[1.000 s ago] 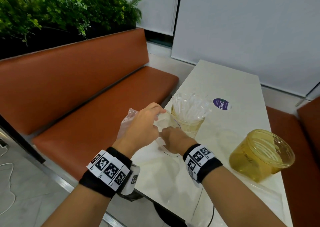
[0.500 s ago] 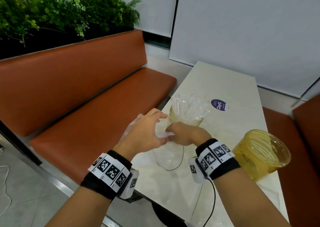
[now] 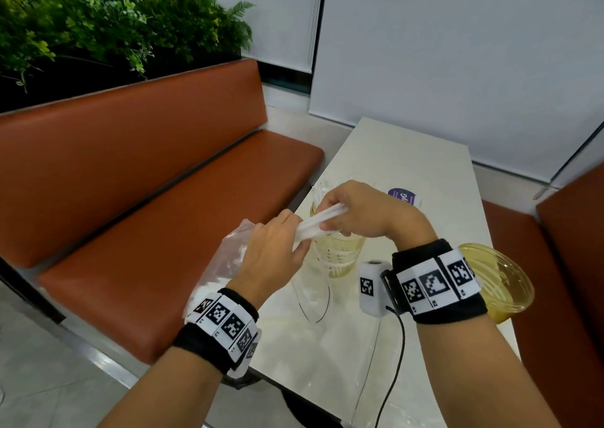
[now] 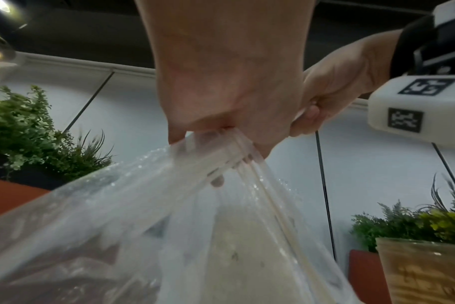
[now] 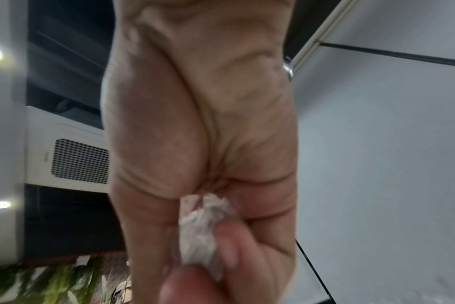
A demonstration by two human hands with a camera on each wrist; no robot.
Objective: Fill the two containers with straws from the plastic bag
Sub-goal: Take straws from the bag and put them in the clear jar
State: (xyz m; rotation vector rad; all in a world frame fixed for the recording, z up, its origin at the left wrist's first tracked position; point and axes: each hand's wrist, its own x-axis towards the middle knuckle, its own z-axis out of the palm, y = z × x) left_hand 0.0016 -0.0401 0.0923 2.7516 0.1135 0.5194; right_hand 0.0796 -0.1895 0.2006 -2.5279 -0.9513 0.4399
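My left hand (image 3: 292, 231) grips the mouth of the clear plastic bag (image 3: 225, 264), which hangs off the table's left edge with white straws inside. My right hand (image 3: 331, 218) holds a bundle of white wrapped straws (image 3: 313, 224) drawn partly out of the bag, just in front of the amber container (image 3: 343, 261) that holds straws. In the right wrist view the fingers (image 5: 229, 253) pinch the straw ends (image 5: 205, 224). The left wrist view shows the bag (image 4: 169, 226) bunched under my left hand (image 4: 229, 107). A second amber container (image 3: 503, 283) stands empty behind my right wrist.
The white table (image 3: 408, 153) is narrow and carries a purple sticker (image 3: 403, 195). An orange bench (image 3: 163, 205) runs along its left, with plants (image 3: 114, 25) behind it. Another orange seat (image 3: 572, 238) is on the right. A black cable (image 3: 395, 362) trails from my right wrist.
My right hand has risen out of the bag with a bundle of straws and moved toward the filled container. The left hand has lifted the bag's mouth.
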